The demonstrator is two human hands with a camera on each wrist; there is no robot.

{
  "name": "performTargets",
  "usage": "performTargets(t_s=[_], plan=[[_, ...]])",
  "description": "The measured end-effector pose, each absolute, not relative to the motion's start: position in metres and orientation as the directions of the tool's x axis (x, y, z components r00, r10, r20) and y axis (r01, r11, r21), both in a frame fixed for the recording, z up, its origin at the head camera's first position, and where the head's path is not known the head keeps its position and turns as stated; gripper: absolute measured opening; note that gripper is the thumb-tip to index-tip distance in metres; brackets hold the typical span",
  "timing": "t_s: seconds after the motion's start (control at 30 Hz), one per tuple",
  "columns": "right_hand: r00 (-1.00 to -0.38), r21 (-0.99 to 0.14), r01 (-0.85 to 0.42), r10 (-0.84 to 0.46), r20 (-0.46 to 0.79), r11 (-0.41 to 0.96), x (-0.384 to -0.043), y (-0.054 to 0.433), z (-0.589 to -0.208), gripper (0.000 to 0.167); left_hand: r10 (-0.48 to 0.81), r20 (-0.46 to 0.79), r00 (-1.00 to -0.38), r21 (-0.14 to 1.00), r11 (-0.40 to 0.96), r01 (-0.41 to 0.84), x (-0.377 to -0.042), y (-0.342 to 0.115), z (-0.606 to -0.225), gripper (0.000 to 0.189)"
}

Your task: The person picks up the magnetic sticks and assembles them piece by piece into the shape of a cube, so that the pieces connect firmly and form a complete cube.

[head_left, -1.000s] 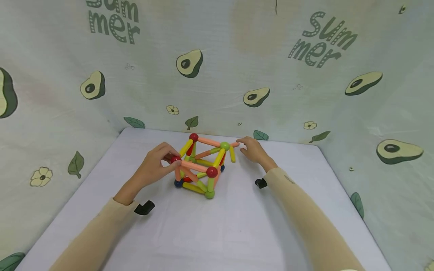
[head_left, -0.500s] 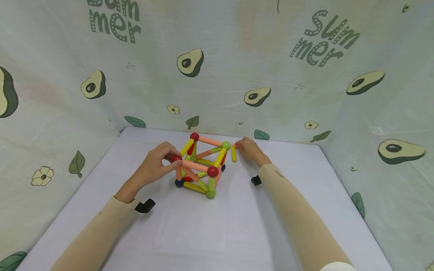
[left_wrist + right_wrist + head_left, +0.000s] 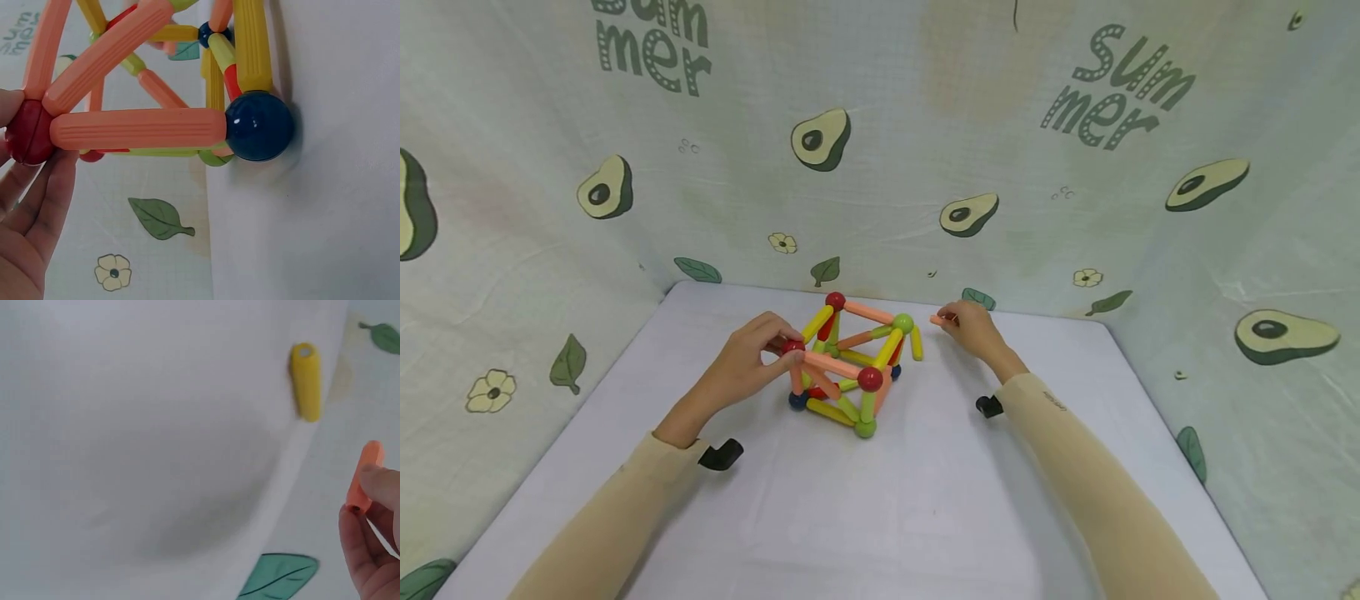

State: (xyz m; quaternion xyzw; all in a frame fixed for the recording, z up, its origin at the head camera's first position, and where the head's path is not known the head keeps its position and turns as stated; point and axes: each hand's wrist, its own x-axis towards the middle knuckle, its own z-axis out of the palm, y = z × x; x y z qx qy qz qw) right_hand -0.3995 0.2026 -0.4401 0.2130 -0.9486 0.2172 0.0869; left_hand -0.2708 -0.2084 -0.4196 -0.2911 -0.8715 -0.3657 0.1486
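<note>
A box-shaped frame of magnetic rods and balls stands on the table. My left hand (image 3: 748, 362) grips the red ball (image 3: 30, 132) at its near left top corner. In the left wrist view a salmon rod (image 3: 137, 128) runs from that ball to a dark blue ball (image 3: 259, 125) at the base. Right of the frame, my right hand (image 3: 973, 327) pinches a short salmon rod (image 3: 365, 475) between thumb and fingers, apart from the green ball (image 3: 903, 322). A loose yellow rod (image 3: 306, 382) lies on the table between the frame and this hand.
The table (image 3: 910, 517) has a white cover. A cloth backdrop (image 3: 880, 167) with avocado prints rises behind it and on both sides. A black wrist mount (image 3: 721, 455) sits by the left cuff, another mount (image 3: 989, 407) by the right.
My right hand went left toward the green ball, then drew back to the right with the salmon rod. The frame shifted very slightly while my left hand kept its grip.
</note>
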Motion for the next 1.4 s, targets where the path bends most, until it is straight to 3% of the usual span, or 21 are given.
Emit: performTargets(t_s=[0.23,0.5,0.9,1.4], plan=[[-0.789,-0.402,-0.605,-0.449,0.419,0.688,-0.359,0.181,-0.387,0.024,0.412,0.492,-0.767,0.502,0.585,0.637,-0.269,-0.206,-0.413,0.023],[-0.677,-0.415,-0.735,-0.594,0.434,0.536,-0.319,0.133,-0.356,0.023,0.401,0.478,-0.781,0.519,0.588,0.62,-0.268,-0.205,-0.413,0.024],[-0.61,-0.482,-0.773,-0.694,0.382,0.413,-0.303,0.068,-0.367,0.019,0.368,0.504,-0.781,0.544,0.567,0.618,-0.267,-0.208,-0.419,0.027],[-0.625,-0.489,-0.762,-0.678,0.386,0.423,-0.305,0.052,-0.374,0.019,0.377,0.504,-0.777,0.524,0.582,0.622,-0.266,-0.205,-0.414,0.024]])
